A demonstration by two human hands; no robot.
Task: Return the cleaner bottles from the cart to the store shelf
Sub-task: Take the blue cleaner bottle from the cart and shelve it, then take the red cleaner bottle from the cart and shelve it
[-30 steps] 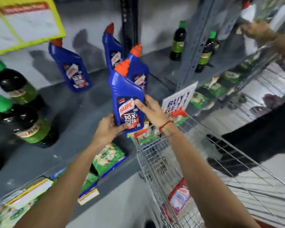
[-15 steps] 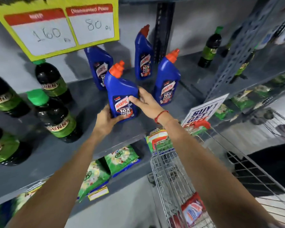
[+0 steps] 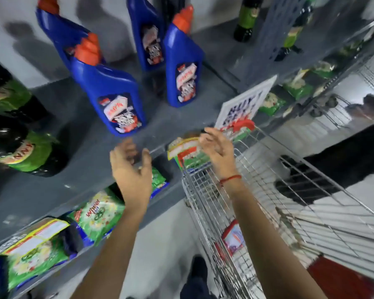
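The blue bottle (image 3: 117,100) is standing on the grey shelf (image 3: 78,169). The left hand (image 3: 130,167) and right hand (image 3: 216,147) are hanging open and empty, near the wire cart (image 3: 268,212).

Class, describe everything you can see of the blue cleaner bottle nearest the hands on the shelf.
The nearest bottle is deep blue, glossy plastic by its look, with an angled neck and a ribbed orange cap. A red, white and blue label on its front is too blurred to read. It stands upright near the front edge of the grey shelf, ahead of three similar bottles. Nothing grips it: the left hand and right hand are open, just short of it.
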